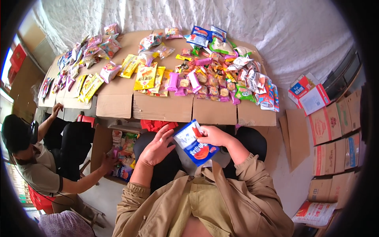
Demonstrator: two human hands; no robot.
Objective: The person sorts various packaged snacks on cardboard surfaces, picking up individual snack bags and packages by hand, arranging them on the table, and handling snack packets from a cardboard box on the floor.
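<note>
A blue and white snack bag (pixel 200 153) with a round orange picture is tilted over my lap. My right hand (pixel 216 136) pinches it by its right side. To the left of the bag, my left hand (pixel 156 147) is raised with its fingers spread, holding nothing and apart from the bag. Beyond both hands stands the cardboard-covered table (pixel 164 111). Several yellow snack packets (pixel 145 77) lie on it, with a wide heap of small wrapped snacks (pixel 213 81) to their right. Two blue bags (pixel 198 36) rest at the far side of that heap.
On my left a seated co-worker (pixel 43 166) reaches into an open cardboard box (pixel 102 143) of mixed snack packs. A red bag (pixel 154 125) sits under the table's near edge. Stacked cartons (pixel 325 154) line the right side. A white sheet (pixel 244 19) hangs behind the table.
</note>
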